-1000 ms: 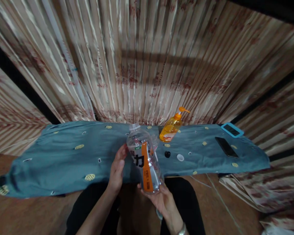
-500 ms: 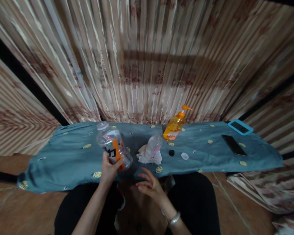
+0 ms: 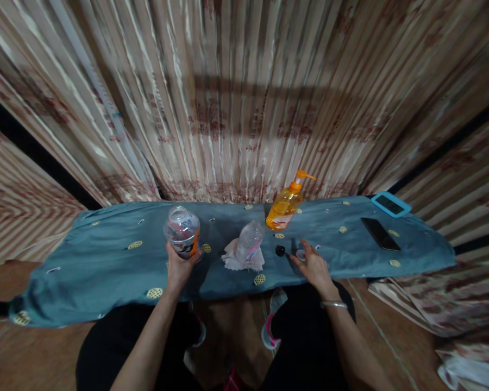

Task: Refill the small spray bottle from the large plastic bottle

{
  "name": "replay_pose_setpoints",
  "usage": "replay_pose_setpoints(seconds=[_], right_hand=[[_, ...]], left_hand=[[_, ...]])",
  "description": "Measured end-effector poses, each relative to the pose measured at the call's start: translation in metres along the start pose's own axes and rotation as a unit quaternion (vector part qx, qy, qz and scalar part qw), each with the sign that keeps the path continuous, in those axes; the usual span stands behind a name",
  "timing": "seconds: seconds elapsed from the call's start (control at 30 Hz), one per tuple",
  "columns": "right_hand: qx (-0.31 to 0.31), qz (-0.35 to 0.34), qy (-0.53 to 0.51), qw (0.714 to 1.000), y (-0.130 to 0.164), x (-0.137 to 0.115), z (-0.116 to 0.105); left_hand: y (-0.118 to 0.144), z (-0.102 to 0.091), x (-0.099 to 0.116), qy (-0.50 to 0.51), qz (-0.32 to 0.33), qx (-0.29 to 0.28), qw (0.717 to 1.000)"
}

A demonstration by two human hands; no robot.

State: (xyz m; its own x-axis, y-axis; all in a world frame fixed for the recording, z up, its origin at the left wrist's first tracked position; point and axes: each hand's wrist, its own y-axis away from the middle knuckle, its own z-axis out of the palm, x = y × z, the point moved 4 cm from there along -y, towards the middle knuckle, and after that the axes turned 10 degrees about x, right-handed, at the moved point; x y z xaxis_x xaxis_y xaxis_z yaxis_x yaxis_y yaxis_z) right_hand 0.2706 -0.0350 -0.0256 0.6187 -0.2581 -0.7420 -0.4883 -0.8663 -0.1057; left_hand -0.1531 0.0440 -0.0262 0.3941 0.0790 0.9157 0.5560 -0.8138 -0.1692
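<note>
My left hand [image 3: 180, 270] is wrapped round the lower part of a large clear plastic bottle [image 3: 179, 229] with an orange and black label; its mouth is uncapped. My right hand [image 3: 315, 269] reaches down to a small white cap [image 3: 300, 253] on the cloth, thumb and fingers apart on either side of it. Whether the fingertips touch the cap I cannot tell. A black cap [image 3: 280, 250] lies just left of that hand. Between my hands a smaller clear bottle [image 3: 250, 240] stands on a crumpled white cloth [image 3: 231, 260].
A pump bottle of orange liquid [image 3: 283, 212] stands toward the back. At the right lie a black phone [image 3: 380, 234] and a blue-framed device [image 3: 390, 205]. The table's teal cover [image 3: 106, 260] runs up to a pleated curtain [image 3: 228, 108].
My right hand has moved right, from in front of the smaller bottle to the white cap. My left hand has turned the large bottle from leaning to more upright.
</note>
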Motion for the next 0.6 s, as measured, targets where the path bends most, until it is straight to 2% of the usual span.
replay_pose_setpoints(seconds=[0.1, 0.2, 0.4, 0.5, 0.6], right_hand=[[0.017, -0.011, 0.073, 0.997, -0.016, 0.009, -0.003], [0.018, -0.021, 0.110, 0.993, -0.018, 0.017, -0.001], [0.022, -0.018, 0.104, 0.994, -0.017, 0.025, -0.013], [0.024, -0.019, 0.061, 0.998, -0.008, 0.013, -0.030], [0.000, -0.059, -0.026, 0.998, 0.022, -0.028, -0.039]], left_hand=[[0.000, 0.000, -0.002, 0.012, 0.004, -0.003, 1.000], [-0.001, 0.002, -0.003, 0.026, -0.001, -0.019, 0.999], [0.002, 0.002, -0.002, 0.065, 0.013, -0.033, 0.997], [0.004, 0.000, -0.001, 0.076, 0.019, -0.034, 0.996], [0.005, -0.002, 0.002, 0.088, 0.028, -0.037, 0.995]])
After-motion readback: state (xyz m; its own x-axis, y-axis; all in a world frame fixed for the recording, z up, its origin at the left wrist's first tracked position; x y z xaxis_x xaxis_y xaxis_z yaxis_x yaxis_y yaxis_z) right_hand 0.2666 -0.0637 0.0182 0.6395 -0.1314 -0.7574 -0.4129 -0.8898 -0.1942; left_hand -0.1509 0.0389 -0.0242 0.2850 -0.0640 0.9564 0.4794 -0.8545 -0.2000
